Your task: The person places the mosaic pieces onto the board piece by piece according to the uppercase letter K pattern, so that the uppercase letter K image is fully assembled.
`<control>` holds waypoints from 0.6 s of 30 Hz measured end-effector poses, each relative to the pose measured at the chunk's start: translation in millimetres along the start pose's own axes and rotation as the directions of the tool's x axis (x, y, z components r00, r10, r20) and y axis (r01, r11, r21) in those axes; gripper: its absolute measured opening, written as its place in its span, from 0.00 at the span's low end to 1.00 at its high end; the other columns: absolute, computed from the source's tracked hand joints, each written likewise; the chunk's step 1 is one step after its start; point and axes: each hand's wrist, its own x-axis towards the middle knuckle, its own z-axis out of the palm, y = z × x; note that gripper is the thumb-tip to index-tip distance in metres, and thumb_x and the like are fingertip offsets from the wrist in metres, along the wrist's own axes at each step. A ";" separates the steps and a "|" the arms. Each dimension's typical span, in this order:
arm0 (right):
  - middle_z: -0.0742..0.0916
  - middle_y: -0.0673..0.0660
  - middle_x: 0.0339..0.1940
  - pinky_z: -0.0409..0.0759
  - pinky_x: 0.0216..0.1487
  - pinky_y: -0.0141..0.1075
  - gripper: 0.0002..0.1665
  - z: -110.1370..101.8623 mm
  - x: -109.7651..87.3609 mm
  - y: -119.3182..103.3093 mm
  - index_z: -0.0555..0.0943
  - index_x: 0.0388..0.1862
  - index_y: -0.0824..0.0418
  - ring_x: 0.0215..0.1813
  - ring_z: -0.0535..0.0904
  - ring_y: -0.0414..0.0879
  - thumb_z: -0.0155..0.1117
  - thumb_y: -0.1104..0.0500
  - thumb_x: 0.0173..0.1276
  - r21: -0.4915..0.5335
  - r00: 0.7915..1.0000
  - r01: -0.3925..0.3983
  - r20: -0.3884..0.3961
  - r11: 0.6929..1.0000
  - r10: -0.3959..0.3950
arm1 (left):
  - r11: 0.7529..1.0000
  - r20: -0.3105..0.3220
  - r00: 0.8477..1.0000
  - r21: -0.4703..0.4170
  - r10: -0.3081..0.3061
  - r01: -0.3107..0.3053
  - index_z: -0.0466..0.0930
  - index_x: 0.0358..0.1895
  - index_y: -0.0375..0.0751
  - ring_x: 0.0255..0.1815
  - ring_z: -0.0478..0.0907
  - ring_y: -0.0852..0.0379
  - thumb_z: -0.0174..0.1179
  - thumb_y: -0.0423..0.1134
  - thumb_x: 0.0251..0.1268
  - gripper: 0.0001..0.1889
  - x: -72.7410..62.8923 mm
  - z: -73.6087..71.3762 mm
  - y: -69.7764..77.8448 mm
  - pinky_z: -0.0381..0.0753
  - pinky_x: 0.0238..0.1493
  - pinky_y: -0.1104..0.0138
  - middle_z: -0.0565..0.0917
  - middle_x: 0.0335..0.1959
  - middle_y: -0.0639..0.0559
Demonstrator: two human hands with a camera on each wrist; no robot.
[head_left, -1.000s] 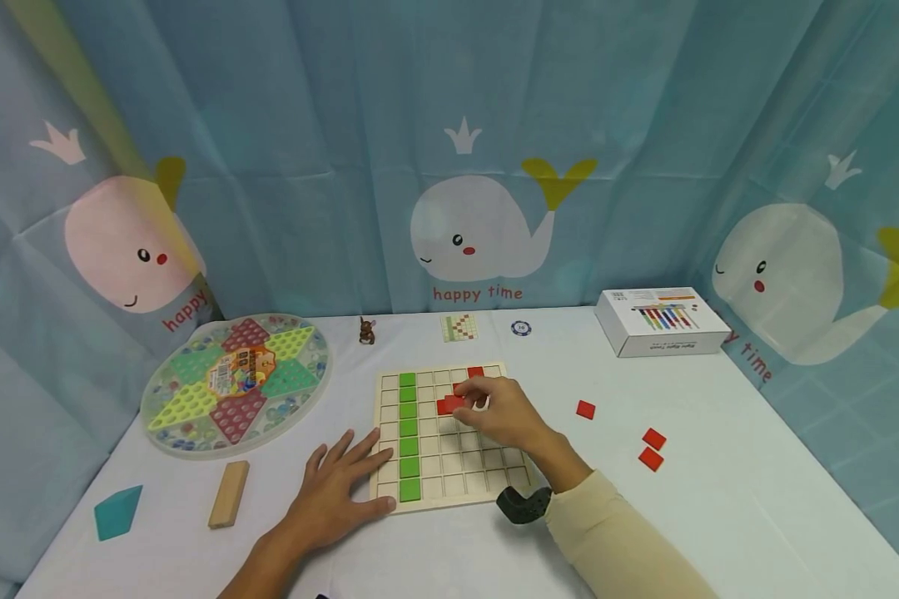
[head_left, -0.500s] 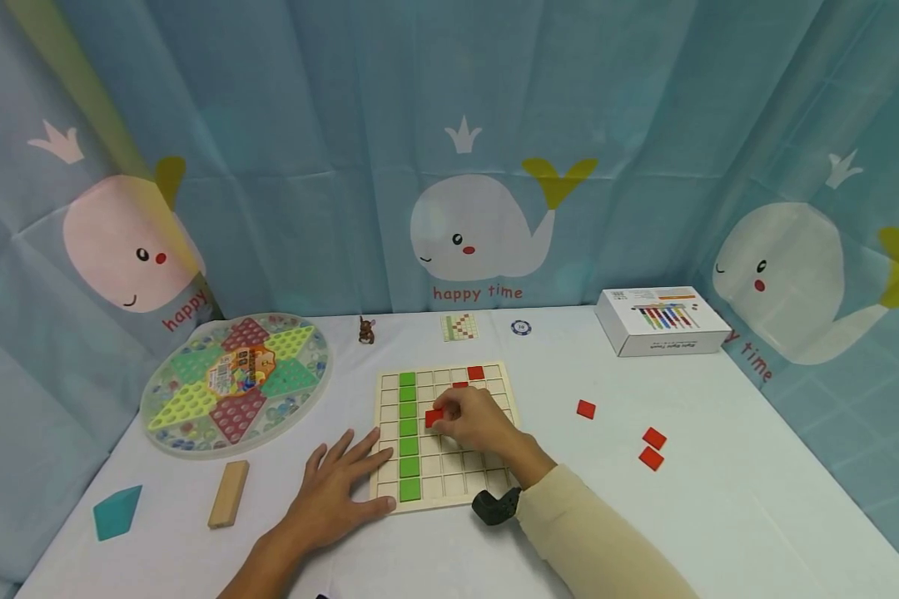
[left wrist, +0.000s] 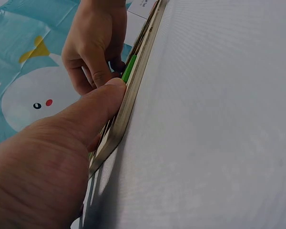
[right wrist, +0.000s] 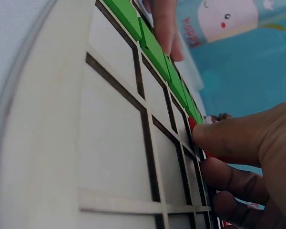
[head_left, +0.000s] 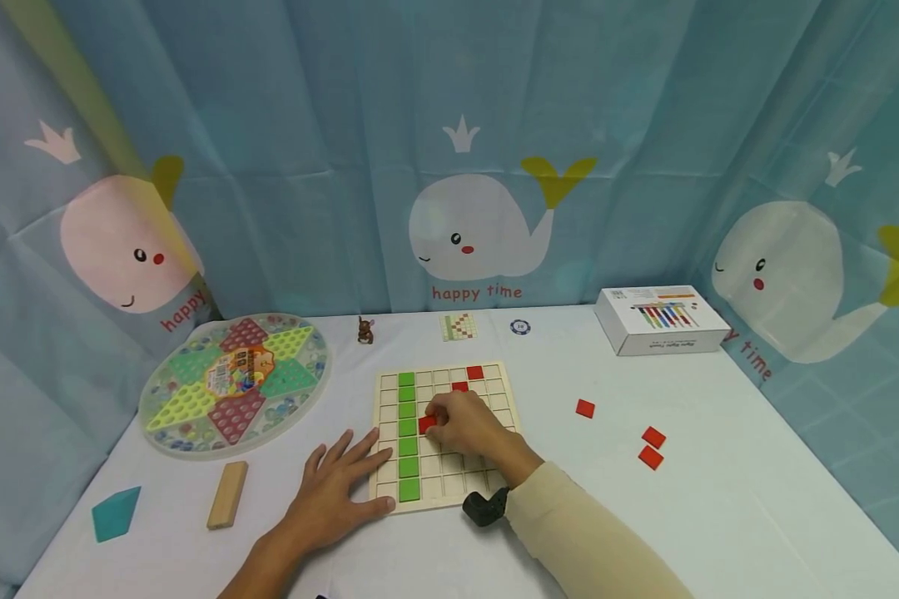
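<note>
A wooden grid board lies on the table, with a column of green square tiles set in it. My right hand pinches a red square tile just right of that column, around mid-height; whether it sits fully in its cell is hidden by the fingers. Two more red tiles show higher up on the board, stepping toward the upper right. With fingers spread, my left hand rests along the board's left edge; its thumb touches the board's edge in the left wrist view.
Three loose red tiles lie right of the board. Behind it are a pattern card, a poker chip and a small figurine. A Chinese checkers board, wooden block and teal piece lie left; a box stands back right.
My right hand has carried the red tile left and down across the board to beside the green column. My left hand has stayed in place.
</note>
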 end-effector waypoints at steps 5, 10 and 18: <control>0.78 0.45 0.23 0.73 0.29 0.32 0.14 -2.0 0.0 -0.5 0.84 0.45 0.59 0.28 0.73 0.40 0.71 0.59 0.60 -0.009 1.000 0.016 0.013 1.000 -0.016 | 1.000 0.005 1.000 0.005 -0.003 0.003 0.77 0.64 0.52 0.74 0.50 0.38 0.64 0.66 0.52 0.37 0.2 0.3 -0.1 0.38 0.66 0.40 0.63 0.73 0.53; 0.79 0.44 0.24 0.73 0.28 0.33 0.18 -13.8 -4.1 1.5 0.83 0.50 0.60 0.27 0.73 0.40 0.71 0.58 0.61 0.027 0.999 0.043 -0.005 0.999 -0.043 | 1.000 0.007 1.000 0.007 -0.006 0.006 0.77 0.64 0.51 0.74 0.49 0.38 0.64 0.66 0.51 0.37 0.0 0.0 -0.4 0.38 0.66 0.39 0.63 0.73 0.53; 0.80 0.44 0.30 0.75 0.34 0.37 0.18 -56.4 -27.8 -2.0 0.83 0.51 0.58 0.35 0.74 0.48 0.70 0.58 0.61 0.055 0.987 0.106 -0.129 0.993 -0.098 | 1.000 0.017 1.000 0.010 -0.019 0.019 0.77 0.64 0.52 0.74 0.49 0.38 0.65 0.66 0.51 0.37 0.1 -0.3 0.0 0.38 0.66 0.40 0.63 0.73 0.54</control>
